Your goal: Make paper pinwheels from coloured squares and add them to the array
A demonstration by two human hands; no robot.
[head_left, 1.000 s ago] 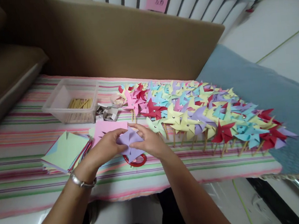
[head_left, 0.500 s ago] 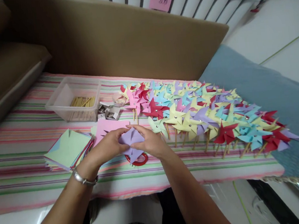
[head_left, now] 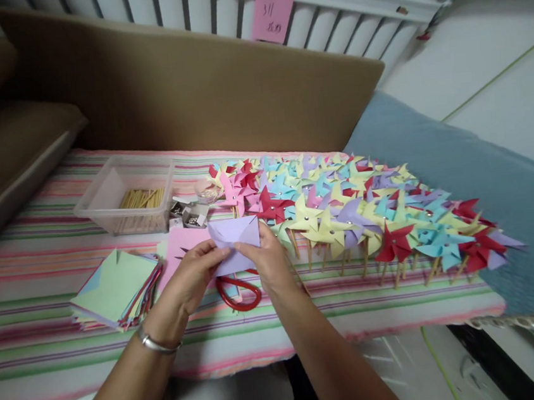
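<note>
Both my hands hold a lilac sheet of paper (head_left: 237,240) with cut corners, lifted a little above the striped cloth. My left hand (head_left: 190,277) pinches its lower left edge. My right hand (head_left: 266,258) grips its right side with the thumb on top. Under the sheet lie red-handled scissors (head_left: 238,292) and a pink sheet (head_left: 179,244). A stack of cut coloured paper squares (head_left: 116,288) lies just left of my left hand.
Many finished paper pinwheels on wooden sticks (head_left: 344,208) cover the right half of the striped cloth (head_left: 38,249). A clear plastic tub of wooden sticks (head_left: 126,196) and small boxes of pins (head_left: 187,213) stand behind. A brown cushion (head_left: 188,87) backs the surface.
The lilac paper was folded in towards its centre between my hands; now it is opened flatter and raised. The scissors underneath show more.
</note>
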